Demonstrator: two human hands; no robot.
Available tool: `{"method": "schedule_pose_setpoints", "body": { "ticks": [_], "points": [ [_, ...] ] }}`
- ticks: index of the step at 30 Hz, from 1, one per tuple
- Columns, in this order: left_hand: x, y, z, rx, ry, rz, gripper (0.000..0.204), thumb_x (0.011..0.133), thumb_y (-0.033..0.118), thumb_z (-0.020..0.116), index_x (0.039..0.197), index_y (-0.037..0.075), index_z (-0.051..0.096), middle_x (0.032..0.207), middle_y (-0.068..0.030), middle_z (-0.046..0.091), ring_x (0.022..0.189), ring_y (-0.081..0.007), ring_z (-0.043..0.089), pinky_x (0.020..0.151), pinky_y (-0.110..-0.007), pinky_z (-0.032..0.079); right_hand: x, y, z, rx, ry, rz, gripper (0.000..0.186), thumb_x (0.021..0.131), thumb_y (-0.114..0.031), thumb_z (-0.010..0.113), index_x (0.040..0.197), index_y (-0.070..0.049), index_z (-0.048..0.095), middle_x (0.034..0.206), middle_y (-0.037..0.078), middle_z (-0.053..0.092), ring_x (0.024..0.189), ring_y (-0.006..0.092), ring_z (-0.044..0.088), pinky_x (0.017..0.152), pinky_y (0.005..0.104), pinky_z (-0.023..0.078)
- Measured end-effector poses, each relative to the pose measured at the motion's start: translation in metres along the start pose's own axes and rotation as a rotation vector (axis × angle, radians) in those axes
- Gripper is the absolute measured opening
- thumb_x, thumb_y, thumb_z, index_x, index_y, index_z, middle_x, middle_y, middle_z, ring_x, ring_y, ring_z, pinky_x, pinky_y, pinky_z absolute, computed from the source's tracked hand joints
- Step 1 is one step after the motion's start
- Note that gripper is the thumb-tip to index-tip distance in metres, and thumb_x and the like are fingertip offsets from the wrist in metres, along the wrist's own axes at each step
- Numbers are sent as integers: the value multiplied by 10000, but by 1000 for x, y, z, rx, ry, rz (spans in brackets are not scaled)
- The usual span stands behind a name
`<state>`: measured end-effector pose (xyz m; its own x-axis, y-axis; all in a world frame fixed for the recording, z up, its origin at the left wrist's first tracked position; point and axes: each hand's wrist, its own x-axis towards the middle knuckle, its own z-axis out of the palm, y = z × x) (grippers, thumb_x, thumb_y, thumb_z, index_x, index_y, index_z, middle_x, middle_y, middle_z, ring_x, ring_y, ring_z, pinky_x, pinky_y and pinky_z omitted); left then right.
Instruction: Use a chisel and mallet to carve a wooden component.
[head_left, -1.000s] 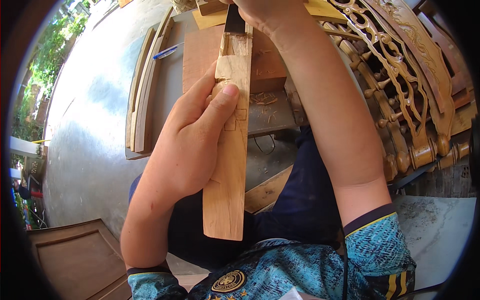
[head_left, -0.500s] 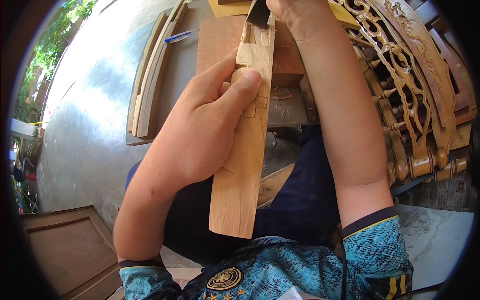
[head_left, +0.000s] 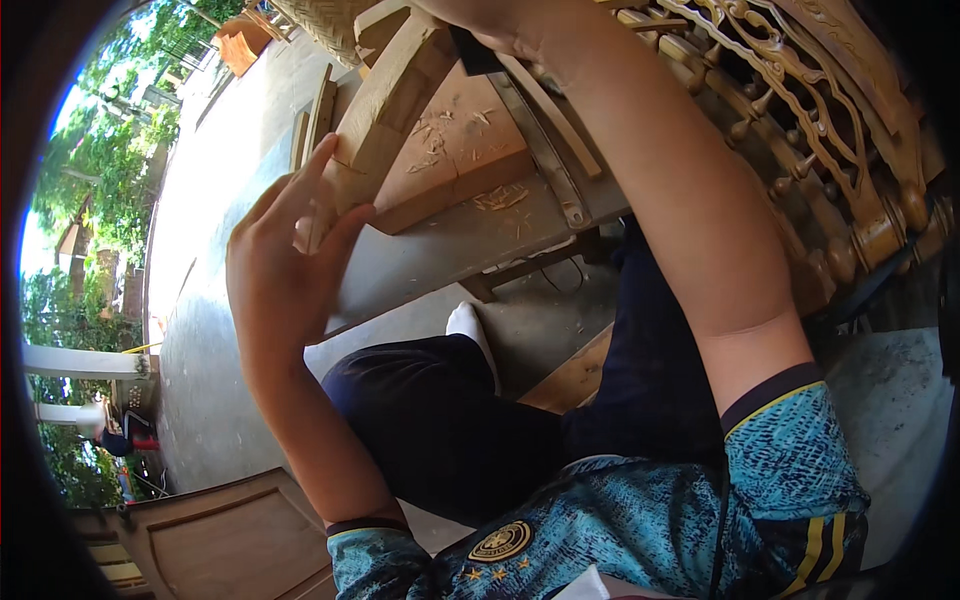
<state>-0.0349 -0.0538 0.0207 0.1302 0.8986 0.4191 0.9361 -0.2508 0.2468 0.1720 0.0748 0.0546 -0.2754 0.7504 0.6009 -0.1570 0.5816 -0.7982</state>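
Observation:
A long pale wooden bar (head_left: pixel 395 105) slants from the upper middle down toward my left hand (head_left: pixel 285 260). That hand is open, thumb and fingers spread on either side of the bar's near end; whether they touch it I cannot tell. At the top edge, my right hand (head_left: pixel 490 20) is closed beside the bar's far end, its fingers mostly out of view. A dark flat chisel blade (head_left: pixel 472 52) shows beneath it; the handle is hidden. Below the bar lies a reddish wooden block (head_left: pixel 460 150) strewn with wood shavings (head_left: pixel 435 140).
A grey low bench (head_left: pixel 440 260) carries the block, with a flat strip (head_left: pixel 545 150) to its right. Carved wooden furniture parts (head_left: pixel 800 120) stand at the right. A framed wooden panel (head_left: pixel 235 540) lies at lower left. My legs are below the bench.
The bar has swung to a slant, its near end moving up and left. My left hand has loosened from round it and shifted left. The view has turned, uncovering the block and shavings.

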Motion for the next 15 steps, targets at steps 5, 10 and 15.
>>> {"method": "schedule_pose_setpoints", "body": {
  "ticks": [5, 10, 15],
  "points": [
    [11, -15, 10, 34, 114, 65, 443, 820, 185, 833, 1256, 162, 754, 1139, -108, 756, 994, -275, 729, 900, -369, 547, -31, -18, -7, -571, -265, -66, 202, 921, -170, 714, 1051, -17, 723, 920, 149, 742, 858, 290, 721, 815, 397, 551],
    [14, -15, 13, -2, 69, 42, 343, 862, 143, 793, 1199, 83, 764, 1149, -147, 754, 1029, -272, 728, 929, -357, 538, -40, -17, -13, -608, -377, -35, 188, 870, -134, 717, 998, 2, 735, 916, 188, 742, 869, 316, 727, 808, 399, 549],
    [0, 2, 1, 4, 255, 156, 287, 877, 64, 751, 1144, -38, 737, 1129, -148, 753, 1045, -242, 715, 968, -370, 531, -30, -4, -16, -649, -415, 89, 206, 848, -96, 702, 1016, 19, 733, 911, 214, 731, 868, 329, 727, 807, 401, 556]
  ]
}}
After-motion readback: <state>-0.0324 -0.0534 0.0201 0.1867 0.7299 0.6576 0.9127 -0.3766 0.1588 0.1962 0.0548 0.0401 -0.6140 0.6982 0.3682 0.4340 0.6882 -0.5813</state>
